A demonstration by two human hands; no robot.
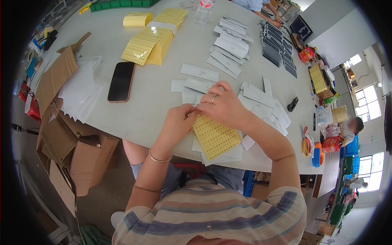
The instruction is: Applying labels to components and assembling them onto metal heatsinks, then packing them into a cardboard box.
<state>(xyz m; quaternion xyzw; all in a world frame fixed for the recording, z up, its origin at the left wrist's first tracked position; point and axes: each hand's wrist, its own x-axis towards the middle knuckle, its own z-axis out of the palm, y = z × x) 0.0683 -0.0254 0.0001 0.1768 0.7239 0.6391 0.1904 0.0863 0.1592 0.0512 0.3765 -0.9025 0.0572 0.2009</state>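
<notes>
A yellow sheet of small printed labels [216, 139] slants over white paper pieces at the table's near edge. At its upper left corner my left hand [177, 120] is closed, thumb and fingers pinching the sheet. My right hand [224, 105] meets it there, fingertips pressed together over the sheet's top edge; whatever lies between them is too small to make out. Flat white paper pieces [200, 72] lie just beyond my hands. More white pieces [259, 98] are spread beside my right forearm.
A phone [121, 81], stacked yellow label sheets [148, 43] and a water bottle [204, 12] stand beyond my left hand. White piles [232, 45] and dark grey pieces [275, 45] lie farther off. Scissors [306, 141] and a tape roll [317, 154] sit right; a cardboard box [92, 159] stands left.
</notes>
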